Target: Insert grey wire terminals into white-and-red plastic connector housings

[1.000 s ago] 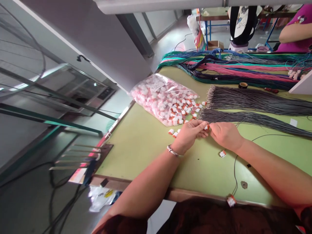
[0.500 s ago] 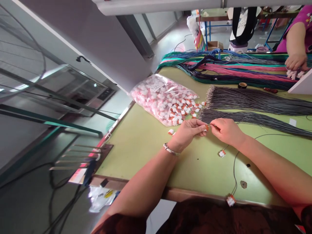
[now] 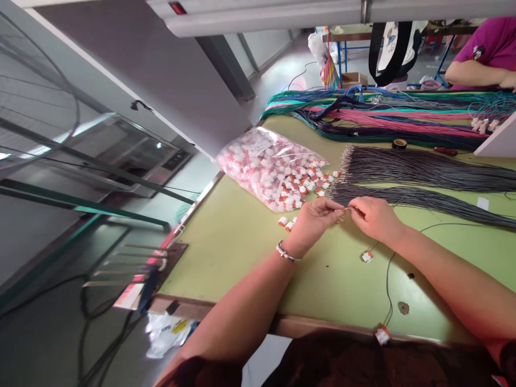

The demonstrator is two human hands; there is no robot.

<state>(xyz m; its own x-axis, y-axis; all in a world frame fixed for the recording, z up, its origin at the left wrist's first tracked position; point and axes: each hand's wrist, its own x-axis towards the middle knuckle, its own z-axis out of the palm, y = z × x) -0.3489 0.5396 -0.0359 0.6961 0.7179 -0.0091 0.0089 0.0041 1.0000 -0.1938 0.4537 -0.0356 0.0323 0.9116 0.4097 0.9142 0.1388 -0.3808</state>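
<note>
Head view: from my end of the link I'd call this mid-plug, with loads left over. The left hand's grip is pinched on a small plug, which sits to the near right of the plastic bag. The right hand's grip is narrow, fingertips together on what I read as a thin wire lined up with it. Can't tell if the tip is seated, it's too tiny for me.

Done so far, as I judge it: a wired plug on the desk, nearer me than the bag and to its right, plus another wired one further that way by the desk's near edge. Not done: the loose plugs at the bag's right end, the bagful itself, and two bunches of grey wires right of it, metal tips facing the bag.

As for looks, the held one is mostly hidden by fingers, I only get a speck of orange. The loose ones are blocky, white with orange.
</note>
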